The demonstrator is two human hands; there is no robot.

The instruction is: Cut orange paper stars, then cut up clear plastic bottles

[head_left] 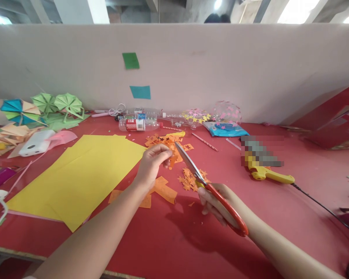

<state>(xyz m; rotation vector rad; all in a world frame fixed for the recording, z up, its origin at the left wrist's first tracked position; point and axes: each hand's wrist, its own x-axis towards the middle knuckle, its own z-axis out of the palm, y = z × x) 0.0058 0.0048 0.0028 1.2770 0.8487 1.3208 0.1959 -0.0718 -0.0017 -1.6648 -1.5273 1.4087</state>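
My left hand (152, 162) is closed in a pinch on a small orange paper piece (173, 162); the fingers partly hide it. My right hand (218, 199) grips red-handled scissors (192, 164), whose blades point up and left, with the tips close beside that piece. Below the blades lies a small heap of cut orange paper stars (188, 181). Behind my left hand is a pile of orange paper scraps (155, 142), some with star shapes on them. Orange paper strips (166, 191) rest on the red table (163, 240) under my left wrist.
Large yellow paper sheets (84, 174) spread on the left. Folded paper fans (68, 102) and a white device (36, 143) stand beyond. Along the wall lie a plastic bottle (135, 124), a striped straw (205, 142) and a blue packet (227, 130). A yellow corded glue gun (273, 175) is at right.
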